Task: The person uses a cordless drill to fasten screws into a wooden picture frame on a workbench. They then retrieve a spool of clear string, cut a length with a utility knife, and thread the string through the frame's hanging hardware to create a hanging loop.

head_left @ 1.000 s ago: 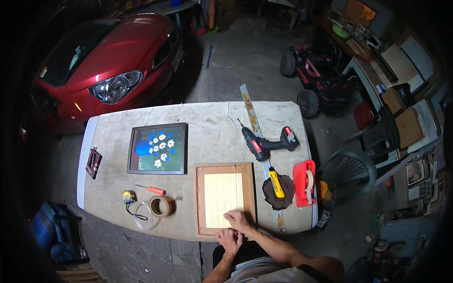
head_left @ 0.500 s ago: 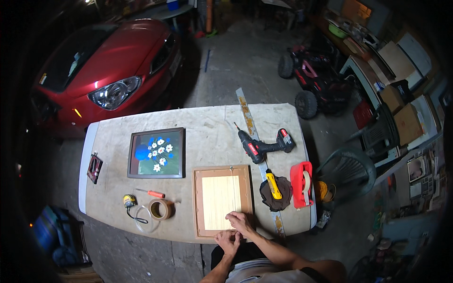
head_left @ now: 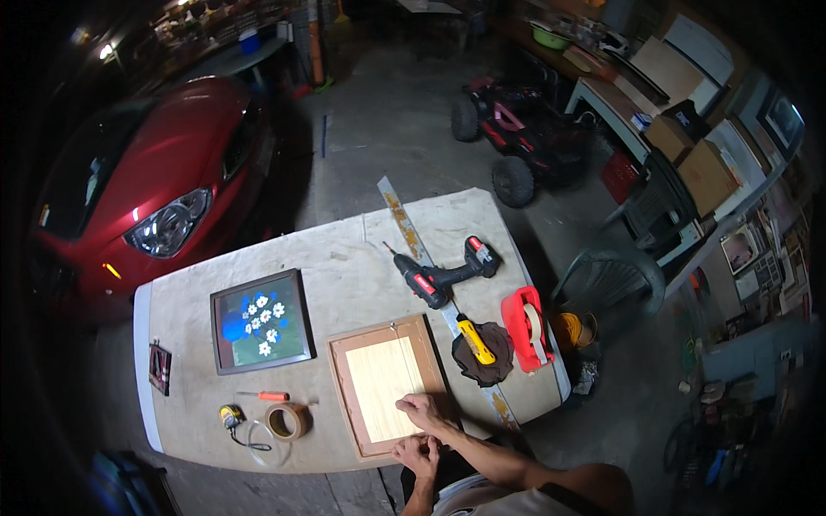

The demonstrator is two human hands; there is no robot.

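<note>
A wooden picture frame lies face down at the table's near edge, with a pale backing panel in its middle and a small metal hanger on its far rail. My right hand is closed over the lower right part of the panel, fingers pinched together. Just nearer to me, my left hand is closed at the frame's near rail. Whatever the fingers of either hand hold is too small or hidden to make out. A framed flower painting lies face up to the left.
Right of the frame are a black cordless drill, a metal straightedge, a yellow-handled tool on dark cloth and a red tape dispenser. Leftward lie brown tape, a screwdriver and a tape measure. A red car stands beyond.
The view has swung, so the table appears tilted and shifted left. Both hands stay closed near the frame's lower right corner, in nearly the same pose.
</note>
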